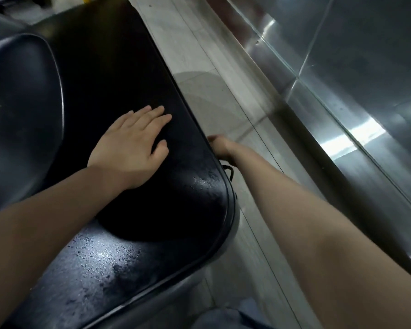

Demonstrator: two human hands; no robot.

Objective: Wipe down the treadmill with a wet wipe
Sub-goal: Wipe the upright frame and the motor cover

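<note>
Treadmill: the glossy black hard-plastic treadmill cover (119,74) fills the left and centre of the view, its rounded corner near the bottom, with damp streaks catching the light.
Handling: rigid, heavy and fixed by the look of it; the wet sheen suggests a slippery surface, better braced with a flat palm than gripped.
Left hand: the left hand (131,148) lies flat on top of the cover, fingers straight and together, holding nothing.
Right hand: the right hand (220,147) reaches down past the cover's right edge, fingers hidden behind it; I cannot tell whether they are curled or straight.
Wet wipe: not visible; it may be under the right hand, but that is a guess.
Floor: pale grey tiled floor (214,96) beside the machine.
Wall: brushed metal wall panel (354,67) at far right.
</note>
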